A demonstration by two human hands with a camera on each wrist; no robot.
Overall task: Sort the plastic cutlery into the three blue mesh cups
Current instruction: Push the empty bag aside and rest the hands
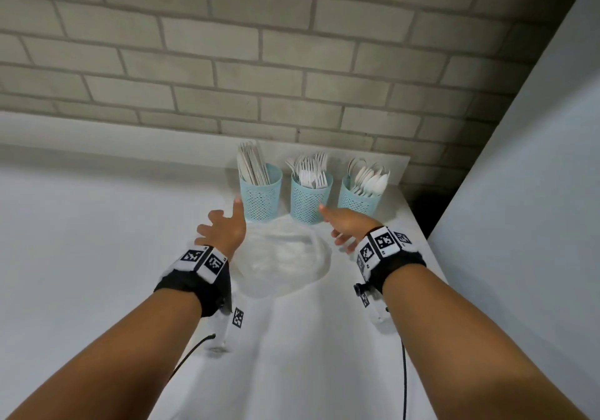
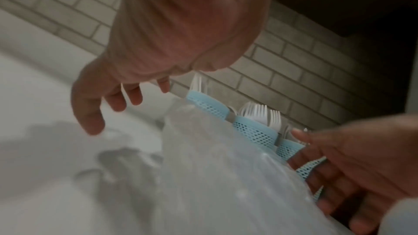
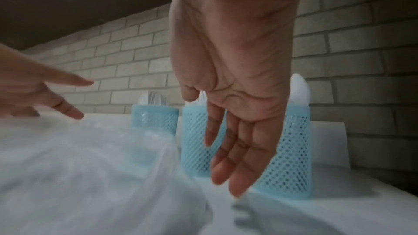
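Note:
Three blue mesh cups stand in a row at the back of the white counter: the left cup [image 1: 260,192] holds white knives, the middle cup [image 1: 310,199] holds white forks [image 2: 262,115], the right cup [image 1: 358,196] holds white spoons. A clear plastic bowl [image 1: 281,259] sits just in front of them. My left hand [image 1: 222,226] hovers at the bowl's left side, fingers spread and holding nothing. My right hand [image 1: 341,229] hovers at the bowl's right side, fingers straight and relaxed [image 3: 235,158], also holding nothing.
A brick wall [image 1: 227,62] runs behind the cups. A tall white panel [image 1: 535,160] stands at the right, with a dark gap beside the counter's right edge. The counter [image 1: 81,241] stretches bare to the left.

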